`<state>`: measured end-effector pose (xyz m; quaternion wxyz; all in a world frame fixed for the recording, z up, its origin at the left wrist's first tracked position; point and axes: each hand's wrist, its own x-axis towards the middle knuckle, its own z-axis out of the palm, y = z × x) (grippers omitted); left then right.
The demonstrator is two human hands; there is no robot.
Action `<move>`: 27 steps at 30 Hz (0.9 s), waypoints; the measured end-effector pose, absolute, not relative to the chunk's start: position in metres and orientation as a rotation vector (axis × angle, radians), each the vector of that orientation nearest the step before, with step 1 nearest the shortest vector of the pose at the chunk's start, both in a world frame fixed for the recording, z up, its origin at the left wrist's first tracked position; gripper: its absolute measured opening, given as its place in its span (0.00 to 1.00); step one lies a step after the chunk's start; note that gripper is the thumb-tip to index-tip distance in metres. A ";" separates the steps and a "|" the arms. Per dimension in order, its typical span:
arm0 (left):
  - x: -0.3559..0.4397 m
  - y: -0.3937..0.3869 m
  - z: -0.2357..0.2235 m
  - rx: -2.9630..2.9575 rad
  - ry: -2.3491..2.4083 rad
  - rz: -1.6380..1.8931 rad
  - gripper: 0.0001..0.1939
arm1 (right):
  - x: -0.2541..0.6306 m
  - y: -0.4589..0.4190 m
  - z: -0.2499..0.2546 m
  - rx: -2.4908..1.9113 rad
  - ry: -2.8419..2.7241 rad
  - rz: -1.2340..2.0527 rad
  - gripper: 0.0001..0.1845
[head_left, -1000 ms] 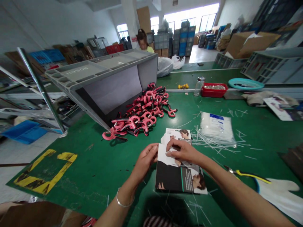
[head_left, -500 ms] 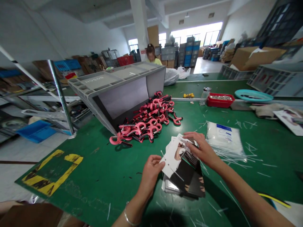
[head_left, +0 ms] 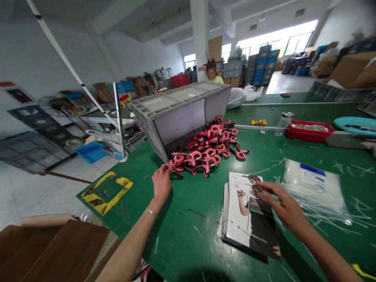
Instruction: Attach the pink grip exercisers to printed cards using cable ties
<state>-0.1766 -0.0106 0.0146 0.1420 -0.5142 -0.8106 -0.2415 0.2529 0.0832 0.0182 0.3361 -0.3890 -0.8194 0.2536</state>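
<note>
Since half a second ago, in the head view, the left hand [head_left: 161, 183] has left the stack of printed cards [head_left: 242, 231] and reached the near left end of the pile of red-and-black clamps [head_left: 210, 150]. Its fingers are bent at the edge of the outermost clamp [head_left: 176, 172] (whether they grip it, one cannot tell). The clamps lie just beyond and to the right of that hand, spilling from a tipped gray crate [head_left: 182, 102] onto the green table [head_left: 176, 227]. The right hand [head_left: 282, 201] stays at the cards' upper right edge, its fingers loosely bent over the top card; a pinch cannot be made out. The stack lies left of this hand, well apart from the left one.
</note>
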 end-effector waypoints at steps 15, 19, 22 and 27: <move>-0.122 -0.005 0.117 -2.228 -2.223 -0.563 0.14 | 0.246 0.006 0.073 -1.126 -2.073 0.751 0.07; -0.031 0.015 0.140 -2.624 -2.085 -0.686 0.10 | 0.222 0.008 0.102 -1.132 -2.124 0.853 0.11; 0.009 0.043 0.137 -2.766 -2.060 -0.772 0.08 | 0.225 0.015 0.104 -1.184 -2.080 1.160 0.15; 0.015 0.071 0.105 -3.246 -2.350 -1.092 0.19 | 0.247 0.033 0.076 -1.171 -1.668 1.690 0.20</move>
